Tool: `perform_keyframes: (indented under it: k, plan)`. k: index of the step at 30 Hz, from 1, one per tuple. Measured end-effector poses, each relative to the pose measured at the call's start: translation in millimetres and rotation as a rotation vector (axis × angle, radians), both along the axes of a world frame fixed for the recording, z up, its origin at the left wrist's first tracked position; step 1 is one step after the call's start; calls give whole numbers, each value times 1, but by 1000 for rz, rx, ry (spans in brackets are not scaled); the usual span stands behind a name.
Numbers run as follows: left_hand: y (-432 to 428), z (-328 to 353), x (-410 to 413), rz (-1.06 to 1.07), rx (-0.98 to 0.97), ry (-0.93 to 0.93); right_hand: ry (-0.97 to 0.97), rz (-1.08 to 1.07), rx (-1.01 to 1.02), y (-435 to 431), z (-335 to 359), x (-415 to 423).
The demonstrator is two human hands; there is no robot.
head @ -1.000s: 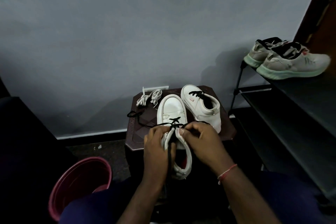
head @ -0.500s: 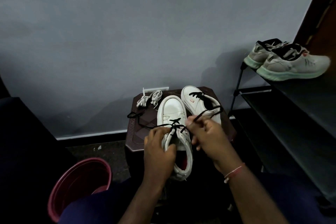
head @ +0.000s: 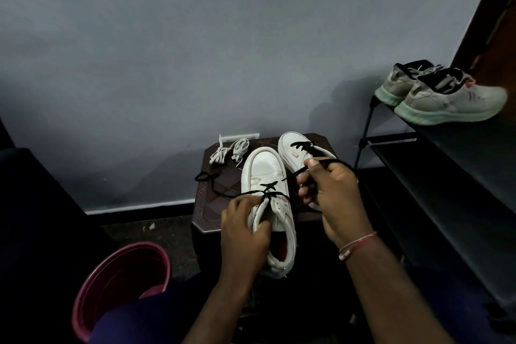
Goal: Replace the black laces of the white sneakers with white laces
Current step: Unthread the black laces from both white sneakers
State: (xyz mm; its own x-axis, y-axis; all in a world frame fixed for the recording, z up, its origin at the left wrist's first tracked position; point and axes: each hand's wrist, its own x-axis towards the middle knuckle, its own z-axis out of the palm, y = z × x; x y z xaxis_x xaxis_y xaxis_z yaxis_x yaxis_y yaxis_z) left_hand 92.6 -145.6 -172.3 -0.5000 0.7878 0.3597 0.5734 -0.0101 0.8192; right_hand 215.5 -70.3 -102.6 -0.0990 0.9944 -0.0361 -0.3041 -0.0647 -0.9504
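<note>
A white sneaker lies toe-away on a small dark stool, its black lace still crossed over the lower eyelets. My left hand grips the sneaker's left side near the collar. My right hand pinches one end of the black lace and holds it up to the right. The lace's other end trails left over the stool. The second white sneaker, also black-laced, stands behind, partly hidden by my right hand. Two bundled white laces lie at the stool's back left corner.
A maroon bucket stands on the floor at lower left. A black shoe rack on the right carries a pair of grey running shoes. A grey wall stands close behind the stool. My knees are at the bottom edge.
My right hand has left the eyelets and drawn the black lace up and to the right, pulling more of it free. My left hand has kept its hold on the sneaker.
</note>
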Motion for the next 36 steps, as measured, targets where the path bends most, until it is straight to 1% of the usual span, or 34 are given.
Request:
perform_keyframes:
  k: [3,4,5,7,9,10,13,15,18,19,20,21,23,24,26,27,29,31,32,34,36]
  plan:
    - [0,1,0,-4,4,-1,9,51,48,8,2,-12]
    - [-1,1,0,-5,2,0,-28,103,77,11,3,-17]
    - [-1,1,0,-7,5,3,-102,170,97,15,1,-21]
    - [-1,0,-1,-9,11,13,-362,283,141,17,-3,-30]
    - [-1,0,-1,-12,6,14,-640,269,231,16,-5,-35]
    - [-1,0,-1,-17,5,9,-726,239,272,15,-6,-35]
    - [1,-1,-2,-24,13,-8,-875,237,378,11,-9,-34]
    - [1,-3,-3,-22,15,-10,-1022,254,447,10,-9,-35]
    - [0,-3,-2,-22,7,-16,-1168,272,470,15,-2,-37]
    - [0,-3,-2,-21,8,-14,-1155,282,472,15,1,-37]
    - [-1,-2,-2,-20,6,-11,-1063,319,441,14,5,-37]
    - [0,-1,-2,-18,3,-12,-870,381,353,11,8,-36]
    - [2,0,-4,-17,3,-20,-313,502,46,4,12,-35]
    - [2,1,-4,-14,4,-22,-88,510,-78,3,15,-32]
    - [3,1,-3,-10,3,-25,207,429,-185,8,23,-24]
    - [3,2,-3,-12,-3,-30,298,350,-183,13,28,-19]
    - [2,2,-2,-20,-18,-42,366,151,-83,22,37,-10]
    - [1,2,-2,-23,-18,-44,325,-15,55,28,40,-3]
    - [2,2,-2,-21,-20,-47,273,-66,105,31,38,-1]
    - [2,3,-1,-13,-26,-62,106,-73,182,31,31,0]
    - [3,3,-1,-11,-21,-66,-167,62,227,27,19,-2]
